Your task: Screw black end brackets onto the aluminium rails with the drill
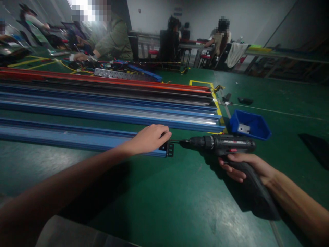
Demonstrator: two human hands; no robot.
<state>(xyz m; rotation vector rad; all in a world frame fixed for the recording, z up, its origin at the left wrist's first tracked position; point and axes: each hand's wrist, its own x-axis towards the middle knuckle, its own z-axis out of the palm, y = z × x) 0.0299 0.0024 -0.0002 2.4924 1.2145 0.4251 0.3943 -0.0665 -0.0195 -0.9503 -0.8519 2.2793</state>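
My right hand [241,164] is wrapped round the grip of a black cordless drill [223,144], with a finger at the trigger. Its long bit [176,141] points left and meets the end of a blue metal rail [84,139], close to my left fingers. My left hand [153,138] is closed over that rail's end, thumb and fingers bent round it. A black slotted bracket [170,150] sticks out at the rail's end, partly under the hand. Where the bit's tip seats is hidden by my fingers.
More blue rails [154,118], dark rails and an orange rail [128,80] lie parallel beyond. A blue bin [253,127] with a metal plate [243,129] stands behind the drill. Across the green surface [180,199], a co-worker's sleeve [115,41] shows near wires and parts.
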